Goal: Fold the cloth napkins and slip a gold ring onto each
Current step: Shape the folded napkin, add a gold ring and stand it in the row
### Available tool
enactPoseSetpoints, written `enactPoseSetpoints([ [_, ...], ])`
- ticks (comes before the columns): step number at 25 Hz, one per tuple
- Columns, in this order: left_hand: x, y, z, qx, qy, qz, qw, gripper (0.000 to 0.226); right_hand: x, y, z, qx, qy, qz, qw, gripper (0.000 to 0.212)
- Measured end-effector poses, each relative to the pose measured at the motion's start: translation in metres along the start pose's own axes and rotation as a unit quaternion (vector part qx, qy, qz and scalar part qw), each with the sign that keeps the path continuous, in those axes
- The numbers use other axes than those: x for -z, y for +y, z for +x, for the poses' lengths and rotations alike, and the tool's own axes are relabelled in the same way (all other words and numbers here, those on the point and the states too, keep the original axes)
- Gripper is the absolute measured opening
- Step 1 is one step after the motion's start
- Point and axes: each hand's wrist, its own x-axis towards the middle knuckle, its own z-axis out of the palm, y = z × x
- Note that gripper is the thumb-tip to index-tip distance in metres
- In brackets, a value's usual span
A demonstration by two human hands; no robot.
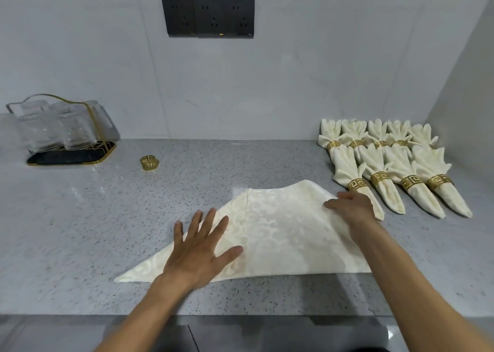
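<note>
One napkin (280, 234) mid-fold: left hand (197, 250) flat on it, right hand (350, 207) pinching its edge; ring (149, 162) likely next.

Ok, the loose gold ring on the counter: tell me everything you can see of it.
The gold ring is a small shiny band, metal by its look, with an openwork Greek-key pattern. It sits alone on the speckled grey countertop, between the glass rack and the flat napkin. Nothing touches it but the counter; both hands are on the napkin.
</note>
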Motion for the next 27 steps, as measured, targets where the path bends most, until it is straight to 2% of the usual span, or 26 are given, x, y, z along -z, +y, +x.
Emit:
enactPoseSetpoints([
  [2, -0.001, 0.005, -0.008, -0.062, 0.126, 0.013, 0.99, 0.065, -0.005, 0.006, -0.032, 0.098, 0.005, -0.068, 0.993, 0.033],
  [4, -0.003, 0.01, -0.016, -0.109, 0.228, 0.021, 0.967, 0.047, -0.012, 0.014, -0.063, 0.202, -0.014, -0.078, 0.976, 0.048],
  [5, -0.005, 0.014, -0.02, -0.119, 0.249, 0.005, 0.961, 0.041, -0.017, 0.02, -0.077, 0.226, -0.042, -0.071, 0.971, 0.059],
  [7, -0.007, 0.026, -0.026, -0.133, 0.238, -0.037, 0.961, 0.036, -0.025, 0.033, -0.096, 0.272, -0.095, -0.127, 0.949, 0.069],
  [10, -0.013, 0.041, -0.032, -0.139, 0.181, -0.088, 0.97, 0.04, -0.026, 0.058, -0.107, 0.385, -0.104, -0.264, 0.878, 0.051],
  [12, -0.017, 0.049, -0.035, -0.136, 0.153, -0.109, 0.973, 0.047, -0.024, 0.074, -0.108, 0.443, -0.124, -0.268, 0.847, 0.043],
  [16, -0.021, 0.054, -0.038, -0.169, 0.147, -0.099, 0.97, 0.049, -0.021, 0.08, -0.106, 0.447, -0.144, -0.242, 0.849, 0.036],
  [20, -0.026, 0.052, -0.039, -0.194, 0.154, -0.071, 0.966, 0.041, -0.015, 0.08, -0.11, 0.467, -0.172, -0.253, 0.829, 0.026],
  [24, -0.029, 0.052, -0.038, -0.19, 0.174, -0.073, 0.963, 0.033, -0.01, 0.073, -0.119, 0.441, -0.231, -0.264, 0.826, 0.03],
  [25, -0.031, 0.052, -0.037, -0.19, 0.184, -0.076, 0.961, 0.03, -0.008, 0.07, -0.12, 0.434, -0.244, -0.255, 0.829, 0.031],
  [27, -0.033, 0.052, -0.036, -0.194, 0.2, -0.081, 0.957, 0.027, -0.01, 0.058, -0.118, 0.401, -0.247, -0.21, 0.857, 0.028],
])
